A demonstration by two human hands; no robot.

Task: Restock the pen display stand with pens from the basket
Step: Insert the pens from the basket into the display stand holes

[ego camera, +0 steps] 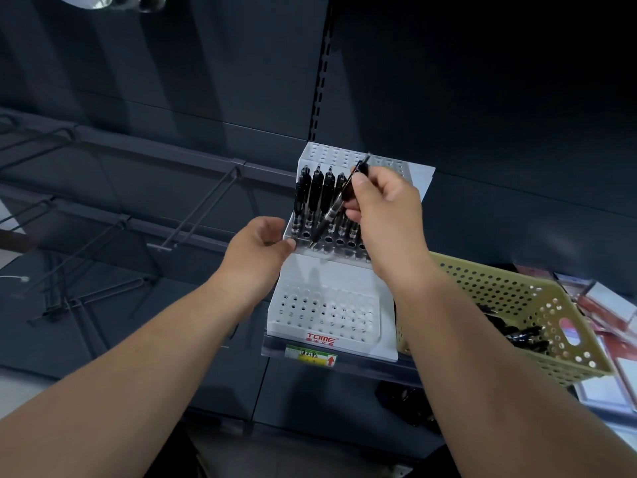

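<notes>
One big dark shelf (406,369) is seen, and everything is set on it. A white pen display stand (331,274) is stood in the middle of it. The stand is built like steps, with rows of little holes. No pens are seen in its lowest step. A yellow basket (510,288) with holes in its walls is placed just beside the stand, on the right. Black loose pens (520,334) are kept inside it.

The right hand (386,208) is held over the middle step. The left hand (256,250) is held at the left edge of that step. Its fingers (275,224) are curled and the thumb is laid against the corner. Whether the stand is really gripped cannot be told.

A short row of black standing pens (315,198) is already stuck in the back of the middle step. One more pen (336,207) is pinched by its upper part between the thumb and fingers (360,182) of the right hand. It is tilted, with the top end up and to the right and the tip down and to the left. The tip is held just above the front row of open holes (339,242), near the left end. The next move is judged to be a small one. The pen must be tipped upright and pushed down into a hole, and the right hand is the nearer one.
</notes>
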